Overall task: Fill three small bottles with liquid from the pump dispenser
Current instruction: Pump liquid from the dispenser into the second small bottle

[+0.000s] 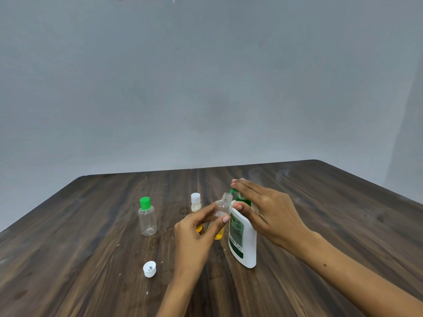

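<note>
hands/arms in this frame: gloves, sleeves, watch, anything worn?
Nothing worn that shows. The left hand and right hand are bare: no gloves, rings or wristbands. Both forearms are bare up to the frame edge, so no sleeve is in view. The right forearm has one small dark mark.

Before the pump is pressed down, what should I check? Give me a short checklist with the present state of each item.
1. Small open bottle uncapped: ok.
2. Bottle mouth under the green nozzle: cannot tell, close but tilted.
3. Left hand grips the bottle: ok.
4. Right hand rests on the pump head: ok.
5. Pump dispenser upright on the table: ok.
6. White cap set aside: ok.
</note>
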